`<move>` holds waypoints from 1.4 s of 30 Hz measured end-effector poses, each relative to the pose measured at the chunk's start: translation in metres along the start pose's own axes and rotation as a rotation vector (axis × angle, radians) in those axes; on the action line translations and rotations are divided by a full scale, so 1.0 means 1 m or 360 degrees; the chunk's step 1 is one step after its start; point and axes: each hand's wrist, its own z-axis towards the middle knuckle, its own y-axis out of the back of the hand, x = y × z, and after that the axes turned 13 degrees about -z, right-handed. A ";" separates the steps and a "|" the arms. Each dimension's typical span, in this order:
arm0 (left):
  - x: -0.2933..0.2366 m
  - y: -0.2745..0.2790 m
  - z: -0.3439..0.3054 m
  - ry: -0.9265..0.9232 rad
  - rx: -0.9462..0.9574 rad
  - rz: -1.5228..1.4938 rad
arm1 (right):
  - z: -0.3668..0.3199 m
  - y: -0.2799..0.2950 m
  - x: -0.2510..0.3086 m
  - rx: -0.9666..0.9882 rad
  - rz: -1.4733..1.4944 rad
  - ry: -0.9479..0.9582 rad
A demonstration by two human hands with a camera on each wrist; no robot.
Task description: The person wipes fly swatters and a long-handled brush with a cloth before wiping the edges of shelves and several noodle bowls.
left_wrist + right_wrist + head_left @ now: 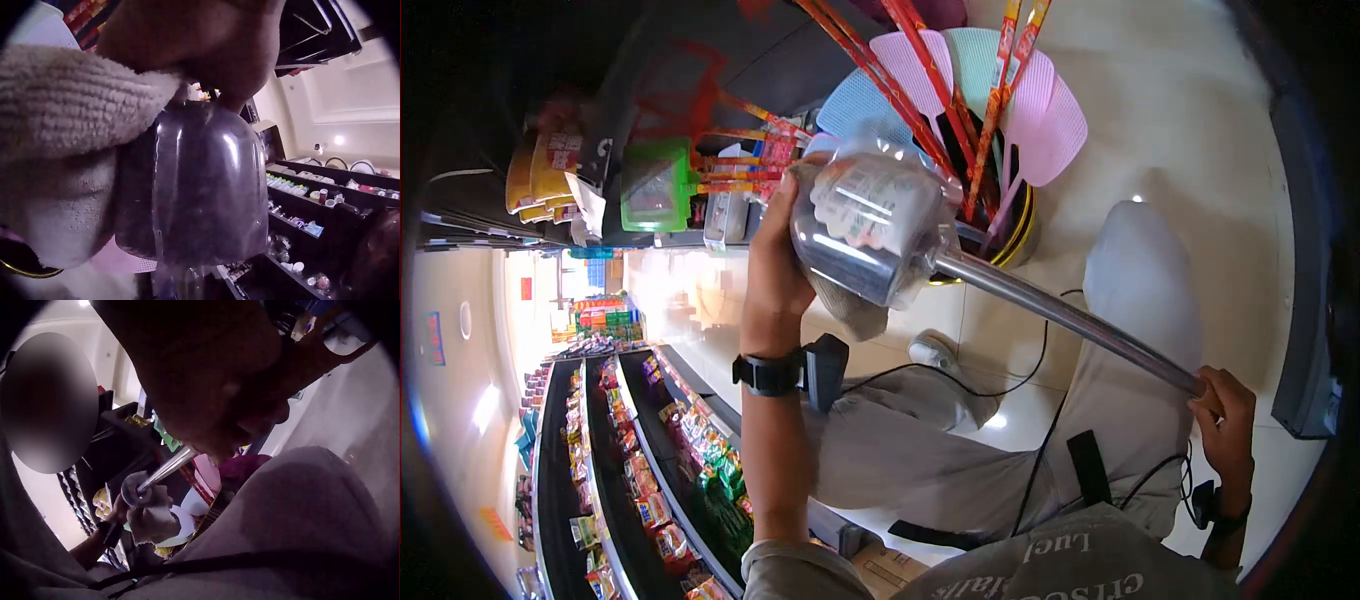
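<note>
A clear plastic-covered head with a printed label (865, 205) sits on a long metal rod (1070, 322). My left hand (775, 260) holds a light cloth (852, 308) against the head's side; in the left wrist view the ribbed cloth (69, 106) lies beside the clear cover (200, 187), under the hand (194, 44). My right hand (1225, 415) grips the rod's far end, fingers curled round it. In the right wrist view the hand (212, 394) is dark, with the rod (165, 469) running from it to the head and cloth.
Fly swatters (1048, 120) and red-wrapped sticks stand in a black bin with a yellow rim (1025, 240) just beyond the head. A green basket (655, 185) lies at the left. Shelves of packets (640, 470) run along the lower left. A black cable crosses near my legs.
</note>
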 end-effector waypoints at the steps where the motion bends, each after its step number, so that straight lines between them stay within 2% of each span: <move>1: -0.001 -0.002 -0.001 -0.0004 0.0103 -0.0027 | -0.001 -0.002 -0.002 -0.0023 -0.0012 0.0051; 3: -0.002 0.007 0.003 0.0080 0.0393 -0.0276 | -0.003 -0.007 -0.005 -0.0080 -0.0033 0.0158; 4: -0.002 0.012 0.002 0.0120 0.0533 -0.0401 | -0.006 -0.006 -0.009 0.0154 0.0171 0.0030; 5: -0.001 0.014 -0.002 0.0000 0.0109 -0.0143 | -0.010 -0.001 -0.014 0.0380 0.0368 -0.0099; 6: -0.001 0.018 -0.002 0.0026 0.0154 -0.0254 | -0.013 0.003 -0.016 0.0598 0.0565 -0.0235; 8: -0.001 0.024 -0.001 0.0075 0.0250 -0.0477 | -0.010 0.008 -0.011 0.0982 0.0773 -0.0300; 9: 0.002 0.018 -0.003 0.0020 0.0112 -0.0481 | -0.007 0.011 -0.006 0.1172 0.0875 -0.0331; 12: 0.009 0.017 -0.001 0.0033 0.0064 -0.0503 | 0.004 0.022 0.013 0.1540 0.1144 -0.0639; 13: 0.013 0.015 0.002 0.0049 0.0134 -0.0541 | 0.002 0.018 0.012 0.1488 0.1149 -0.0612; 16: 0.021 0.007 0.009 0.0062 0.0008 -0.0517 | 0.000 0.019 0.005 0.1614 0.1187 -0.0662; 19: 0.028 0.002 0.014 -0.0008 -0.0172 -0.0415 | 0.000 0.015 0.016 0.1526 0.1193 -0.0555; 20: 0.037 -0.004 0.015 -0.0006 -0.0242 -0.0374 | 0.000 0.012 0.029 0.1488 0.1105 -0.0712; 21: 0.040 -0.006 0.013 0.0167 -0.0275 -0.0241 | 0.003 0.009 0.043 0.1457 0.1005 -0.0903; 22: 0.045 -0.002 0.014 0.0385 -0.0187 -0.0320 | 0.012 0.013 0.052 0.1498 0.0933 -0.0608; 23: 0.052 -0.012 0.018 0.0341 -0.0393 -0.0369 | 0.020 0.015 0.057 0.1538 0.0864 -0.0307; 24: 0.056 0.020 0.023 0.0603 0.0504 -0.0843 | 0.023 0.010 0.058 0.1438 0.0885 -0.0106; 25: 0.061 -0.020 0.010 0.0255 -0.0207 -0.0129 | 0.025 0.003 0.060 0.1321 0.0909 0.0109; 28: 0.072 -0.027 0.003 0.0127 0.0269 0.0256 | 0.033 -0.010 0.078 0.1110 0.0863 0.0262; 29: 0.067 -0.025 0.007 0.0423 0.0593 -0.0459 | 0.036 -0.015 0.083 0.1038 0.0882 0.0309; 30: 0.066 -0.030 0.002 0.0240 0.0037 0.0074 | 0.038 -0.019 0.085 0.0969 0.0906 0.0361; 32: 0.062 -0.033 0.001 0.0003 -0.0099 0.0463 | 0.042 -0.022 0.087 0.1012 0.0952 0.0359; 34: 0.052 -0.026 0.004 0.0000 -0.0048 0.0473 | 0.041 -0.023 0.084 0.1015 0.1031 0.0359; 36: 0.049 -0.028 0.006 -0.0109 -0.0311 0.0425 | 0.041 -0.023 0.078 0.0970 0.1145 0.0377; 39: 0.039 -0.026 0.007 -0.0107 -0.0405 0.0461 | 0.037 -0.020 0.061 0.0875 0.1151 0.0464; 42: 0.038 -0.025 0.005 -0.0118 -0.0428 0.0473 | 0.039 -0.009 0.058 0.1176 0.1145 0.0244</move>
